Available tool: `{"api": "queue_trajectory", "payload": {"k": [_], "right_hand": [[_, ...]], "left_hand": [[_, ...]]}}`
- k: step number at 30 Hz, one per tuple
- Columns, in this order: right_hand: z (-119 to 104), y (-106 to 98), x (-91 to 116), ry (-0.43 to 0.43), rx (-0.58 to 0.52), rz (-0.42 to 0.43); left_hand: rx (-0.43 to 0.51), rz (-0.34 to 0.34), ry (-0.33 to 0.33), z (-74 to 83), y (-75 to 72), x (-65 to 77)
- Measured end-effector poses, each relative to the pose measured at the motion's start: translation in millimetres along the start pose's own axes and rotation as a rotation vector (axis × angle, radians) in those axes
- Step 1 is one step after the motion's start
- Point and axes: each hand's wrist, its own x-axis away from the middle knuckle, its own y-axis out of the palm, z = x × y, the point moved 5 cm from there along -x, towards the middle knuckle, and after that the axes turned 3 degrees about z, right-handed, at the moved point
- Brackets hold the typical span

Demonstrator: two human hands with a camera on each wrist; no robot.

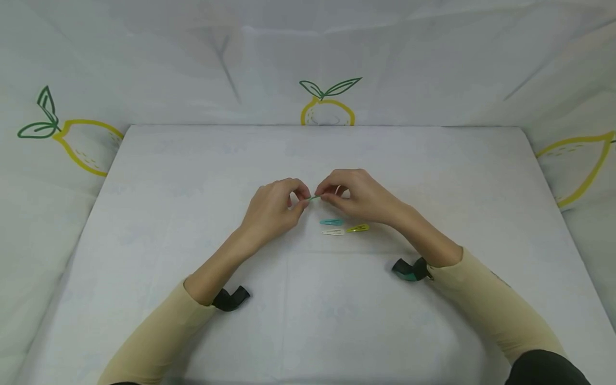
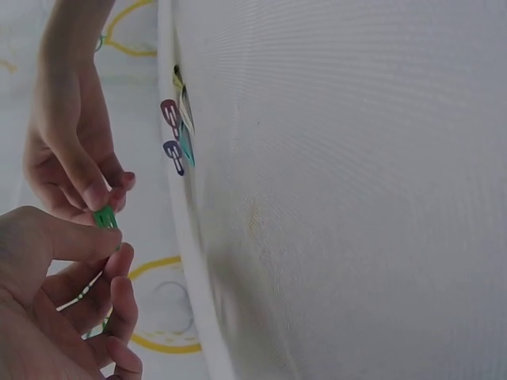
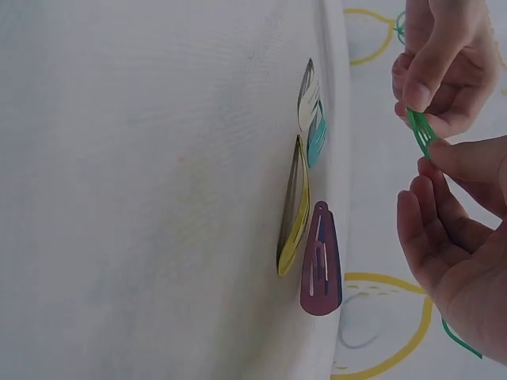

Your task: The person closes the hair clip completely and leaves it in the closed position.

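Observation:
A slim green snap hair clip (image 1: 314,198) is stretched between my two hands above the table. My left hand (image 1: 275,208) pinches one end between thumb and fingertips, and my right hand (image 1: 361,195) pinches the other. The clip's slotted face shows as a green hair clip (image 2: 105,217) in the left wrist view. Just nearer than the hands lie a teal hair clip (image 1: 331,222), a white hair clip (image 1: 333,232) and a yellow hair clip (image 1: 358,228). A maroon hair clip (image 3: 320,261) and a dark blue hair clip (image 2: 173,157) appear in the wrist views; the right hand hides them from the head view.
A white cloth covers the table (image 1: 337,321). White curtains printed with lemons (image 1: 327,112) hang behind it and at both sides. A black wrist mount (image 1: 232,299) juts from the left sleeve, another black mount (image 1: 410,269) from the right.

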Motion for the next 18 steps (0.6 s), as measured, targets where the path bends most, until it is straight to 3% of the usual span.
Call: {"api": "queue_trajectory", "payload": {"k": [18], "right_hand": [[-2,-5,4,-0.032,-0.028,-0.034]], "left_hand": [[0.037,0.000,0.039,11.2,-1.8,3.7]]}}
